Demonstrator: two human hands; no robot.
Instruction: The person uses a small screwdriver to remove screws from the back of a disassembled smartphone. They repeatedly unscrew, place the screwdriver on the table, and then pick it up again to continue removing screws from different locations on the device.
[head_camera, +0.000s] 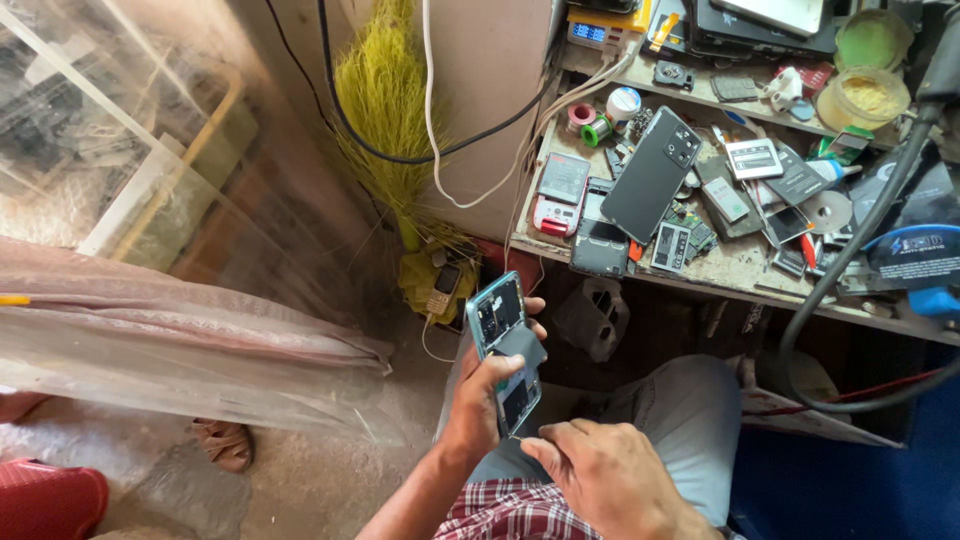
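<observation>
The left hand (480, 400) holds an opened phone (505, 345) upright over the person's lap, below and left of the tabletop (735, 268). The phone has a teal frame, its back cover is off and its dark internal boards are exposed. The left fingers (536, 305) are clamped around the phone body: the thumb lies across the exposed middle and the fingertips wrap the far edge.

The right hand (600, 470) is positioned just below the phone's lower end. Its fingers are pinched together on a thin tool (522, 438), whose tip sits at the bottom edge of the phone. The tool is too small to identify.

The person is seated, wearing grey trousers (680, 420) and a red plaid shirt (510, 510).

On the tabletop, well apart from both hands:
- a dark phone (650, 175) lying face down, tilted
- a red and grey handset (558, 190) to its left
- rolls of tape and wire (600, 115) behind these
- loose batteries, small boards and parts spread to the right

A thick black cable (850, 250) loops down across the right side of the tabletop. A yellow-green broom (385, 110) leans against the wall at the left, with a small keypad phone (443, 285) lying at its base
</observation>
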